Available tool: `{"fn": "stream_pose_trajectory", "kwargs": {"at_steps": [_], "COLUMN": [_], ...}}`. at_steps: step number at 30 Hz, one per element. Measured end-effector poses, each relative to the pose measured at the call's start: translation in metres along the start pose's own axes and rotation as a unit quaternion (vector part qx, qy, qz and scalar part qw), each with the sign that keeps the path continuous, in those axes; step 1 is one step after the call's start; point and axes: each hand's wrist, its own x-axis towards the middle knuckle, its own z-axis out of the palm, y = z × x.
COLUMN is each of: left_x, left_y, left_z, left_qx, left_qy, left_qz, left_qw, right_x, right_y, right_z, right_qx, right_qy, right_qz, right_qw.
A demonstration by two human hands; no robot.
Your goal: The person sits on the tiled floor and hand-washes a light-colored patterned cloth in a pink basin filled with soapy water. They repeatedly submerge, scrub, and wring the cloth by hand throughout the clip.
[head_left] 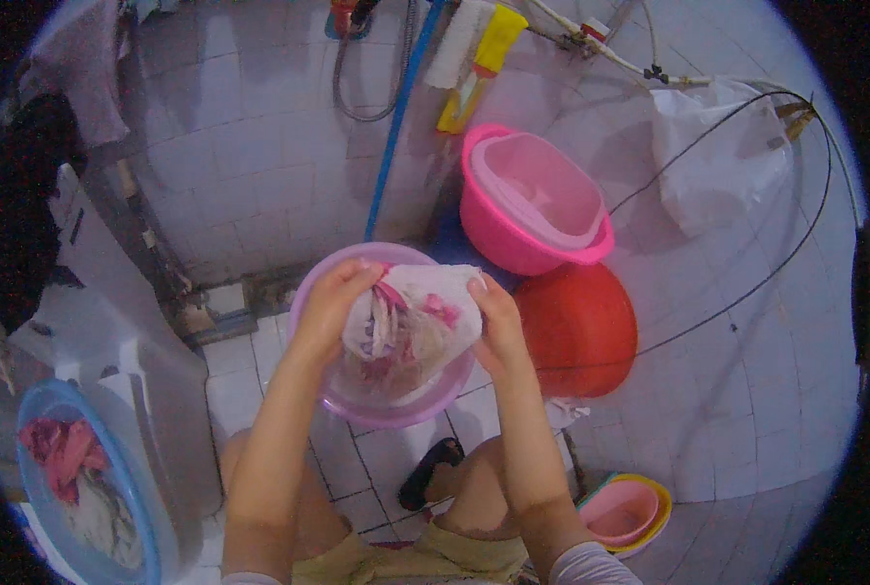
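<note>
A wet white garment with pink patches [454, 292] is stretched between my two hands above a light purple basin [308, 292]. My left hand [336, 302] is closed on its left edge, and my right hand [499, 317] grips the right edge. What kind of garment it is, I cannot tell. Below it, more crumpled wet cloth [391, 366] with pink and pale parts shows in the basin, though the held garment hides some of it. The basin stands on the tiled floor in front of my knees.
A pink basin [513, 229] and a red basin [591, 331] stand at the right of the purple one. To the left, a blue basin [35, 400] holds red and pale cloth beside a white appliance [162, 419]. A blue pole [401, 122] leans on the wall. Small tubs [622, 509] sit at lower right.
</note>
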Motion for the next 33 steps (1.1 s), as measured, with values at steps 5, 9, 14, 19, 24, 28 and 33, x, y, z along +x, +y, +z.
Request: {"fn": "stream_pose_trajectory", "kwargs": {"at_steps": [5,9,14,19,24,28,33], "left_x": [0.005,0.001,-0.007,-0.014,-0.018,-0.02,-0.026], "left_y": [-0.013,-0.015,-0.033,-0.054,-0.077,-0.095,-0.072], "left_z": [-0.013,-0.013,0.0,0.002,0.004,0.012,0.017], "left_qx": [0.009,-0.13,-0.211,-0.137,0.197,0.16,0.244], "left_qy": [-0.004,-0.057,-0.175,-0.127,-0.095,-0.149,-0.208], "left_qz": [-0.002,-0.025,-0.034,0.011,-0.013,0.046,-0.066], "left_qw": [1.0,0.99,0.961,0.982,0.976,0.975,0.945], "right_x": [0.001,-0.006,0.002,0.009,0.007,-0.001,-0.001], "right_y": [0.0,0.004,0.045,0.041,0.021,0.015,0.024], "right_z": [-0.007,0.003,0.001,0.0,0.003,0.017,0.01], "right_qx": [0.02,-0.041,-0.398,-0.278,-0.174,-0.165,-0.234], "right_qy": [0.01,-0.007,-0.021,0.011,0.053,-0.016,-0.103], "right_qz": [0.011,0.051,-0.027,-0.043,-0.02,0.006,0.031], "right_qw": [1.0,0.998,0.917,0.96,0.983,0.986,0.966]}}
